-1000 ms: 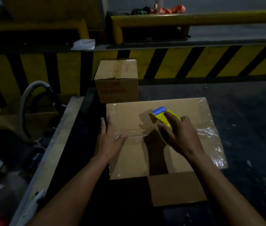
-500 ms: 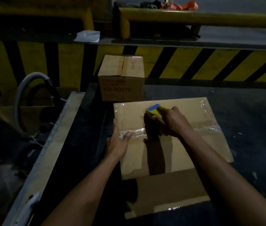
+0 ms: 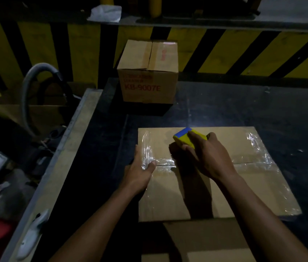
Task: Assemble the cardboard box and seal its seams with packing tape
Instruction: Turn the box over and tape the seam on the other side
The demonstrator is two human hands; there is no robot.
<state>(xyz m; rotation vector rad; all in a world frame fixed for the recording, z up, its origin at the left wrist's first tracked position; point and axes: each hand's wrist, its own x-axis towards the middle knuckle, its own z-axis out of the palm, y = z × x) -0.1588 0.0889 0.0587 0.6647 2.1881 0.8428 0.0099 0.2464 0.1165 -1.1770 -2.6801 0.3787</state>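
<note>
A brown cardboard box [image 3: 247, 188] lies in front of me on a dark table, its two top flaps meeting in a seam across the middle. Clear packing tape [image 3: 251, 163] shines along that seam and down the left and right edges. My right hand [image 3: 206, 157] is shut on a yellow and blue tape dispenser [image 3: 185, 136], pressed onto the box top near the seam's left part. My left hand [image 3: 140, 173] grips the box's left edge, thumb on the taped seam end. A loose flap [image 3: 202, 237] sticks out toward me below the box.
A smaller sealed box marked KB-9007E [image 3: 147, 72] stands behind on the table [image 3: 243, 110]. A yellow and black striped barrier [image 3: 243, 52] runs across the back. A grey hose [image 3: 28, 87] and a wooden ledge [image 3: 58, 167] are to the left.
My right hand slid the dispenser leftward along the seam toward the left edge. My left hand shifted from lying flat on the box top to gripping the left edge with its thumb on the tape.
</note>
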